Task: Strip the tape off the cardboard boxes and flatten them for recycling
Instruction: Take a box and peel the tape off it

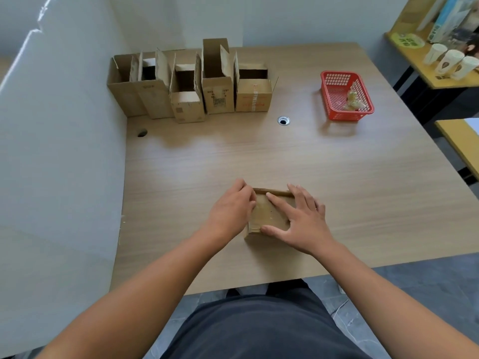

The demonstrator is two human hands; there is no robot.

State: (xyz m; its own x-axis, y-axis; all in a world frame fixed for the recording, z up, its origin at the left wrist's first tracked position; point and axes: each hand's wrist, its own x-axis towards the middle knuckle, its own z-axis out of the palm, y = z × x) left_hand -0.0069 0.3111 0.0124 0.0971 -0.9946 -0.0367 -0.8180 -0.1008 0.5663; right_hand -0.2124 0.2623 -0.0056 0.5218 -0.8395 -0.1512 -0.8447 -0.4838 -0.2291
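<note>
Cardboard box, small, squarish: left hand curled on edge, right hand splayed flat on top.

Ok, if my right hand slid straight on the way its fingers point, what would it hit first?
Beyond the small box it rests on, the right hand meets bare table, then probably the rightmost open box in the far row; the wide lens makes that uncertain.

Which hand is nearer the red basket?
Right. The right hand lies flat on the near box, well short of the basket and to its left; the left hand grips the box's left edge, farther off.
</note>
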